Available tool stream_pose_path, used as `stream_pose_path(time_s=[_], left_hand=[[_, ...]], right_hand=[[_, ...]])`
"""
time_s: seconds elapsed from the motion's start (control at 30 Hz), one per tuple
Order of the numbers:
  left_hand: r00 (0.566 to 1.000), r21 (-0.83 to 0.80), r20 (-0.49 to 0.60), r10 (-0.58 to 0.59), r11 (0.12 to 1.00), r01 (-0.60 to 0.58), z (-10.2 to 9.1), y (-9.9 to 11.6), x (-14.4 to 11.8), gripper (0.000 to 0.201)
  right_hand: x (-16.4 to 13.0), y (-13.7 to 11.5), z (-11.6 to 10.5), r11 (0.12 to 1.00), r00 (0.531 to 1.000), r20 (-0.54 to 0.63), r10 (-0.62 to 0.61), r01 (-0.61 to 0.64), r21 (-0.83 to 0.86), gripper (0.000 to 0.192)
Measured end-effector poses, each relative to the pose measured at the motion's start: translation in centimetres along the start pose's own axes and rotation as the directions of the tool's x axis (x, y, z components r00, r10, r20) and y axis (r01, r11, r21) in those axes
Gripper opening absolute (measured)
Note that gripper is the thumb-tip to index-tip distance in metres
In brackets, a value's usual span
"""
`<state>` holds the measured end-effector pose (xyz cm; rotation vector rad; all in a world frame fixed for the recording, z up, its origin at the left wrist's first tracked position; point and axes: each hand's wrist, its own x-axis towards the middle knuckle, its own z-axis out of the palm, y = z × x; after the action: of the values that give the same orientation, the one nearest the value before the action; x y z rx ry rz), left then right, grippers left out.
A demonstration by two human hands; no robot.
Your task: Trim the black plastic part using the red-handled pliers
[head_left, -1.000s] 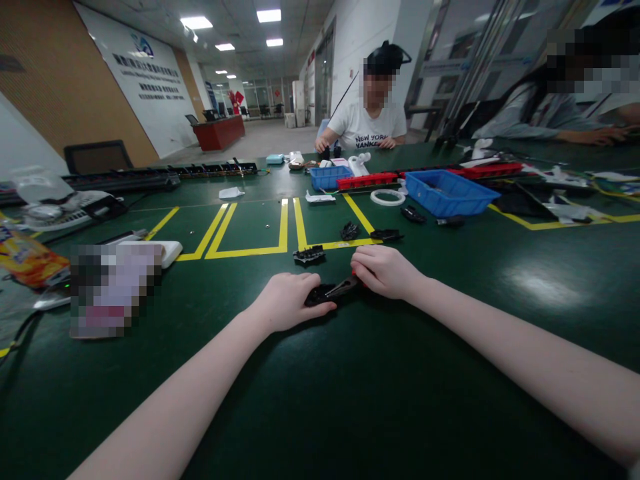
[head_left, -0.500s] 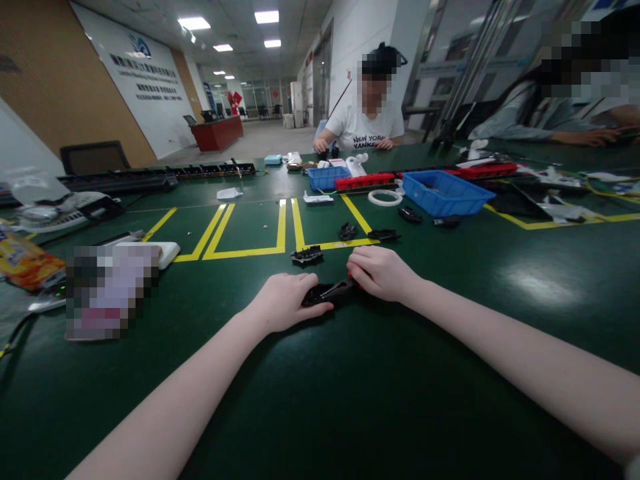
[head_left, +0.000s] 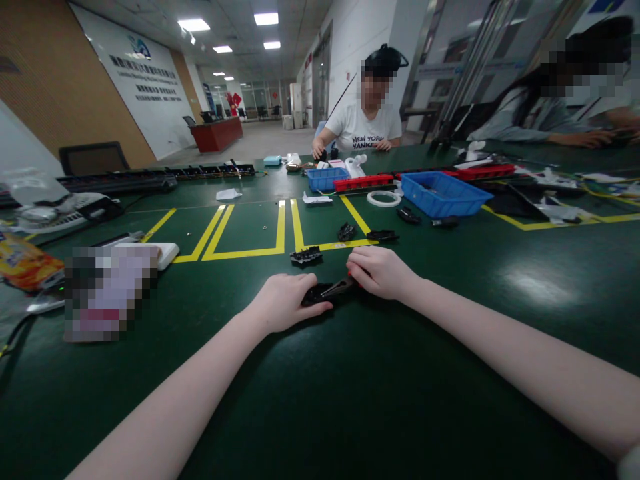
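My left hand [head_left: 285, 303] is closed around a small black plastic part [head_left: 316, 295] low over the green table. In my right hand [head_left: 383, 272] are pliers [head_left: 341, 287] with red handles, mostly covered by my fingers. The jaws point left and meet the black part; whether they grip it I cannot tell. Just beyond my hands lies a jagged black piece [head_left: 307, 255]. Two more black pieces, a rounded one [head_left: 347, 231] and a flat one [head_left: 383, 235], rest by the yellow tape.
A large blue bin [head_left: 445, 195] and a smaller blue bin [head_left: 327, 179] stand farther back, near a white tape ring [head_left: 384, 199] and a red strip [head_left: 365, 182]. A white box-like object [head_left: 167, 255] lies left. Across the table sits a person [head_left: 367, 127]; others sit at right.
My hands, the pliers and the black part stay in practically the same position. The view has shifted very slightly.
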<state>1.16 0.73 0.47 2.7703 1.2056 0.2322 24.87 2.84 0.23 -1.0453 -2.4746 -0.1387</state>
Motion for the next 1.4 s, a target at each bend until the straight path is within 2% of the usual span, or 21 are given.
stream_pose_path(time_s=[0.7, 1.4], left_hand=[[1.0, -0.006, -0.006, 0.011, 1.0, -0.011, 0.25, -0.17, 0.02, 0.04], [1.0, 0.013, -0.011, 0.008, 1.0, -0.008, 0.26, -0.1, 0.06, 0.041]], right_hand=[[-0.04, -0.44, -0.09, 0.999, 1.0, 0.01, -0.001, 0.001, -0.039, 0.031], [0.09, 0.23, 0.12, 0.999, 1.0, 0.022, -0.013, 0.014, -0.035, 0.031]])
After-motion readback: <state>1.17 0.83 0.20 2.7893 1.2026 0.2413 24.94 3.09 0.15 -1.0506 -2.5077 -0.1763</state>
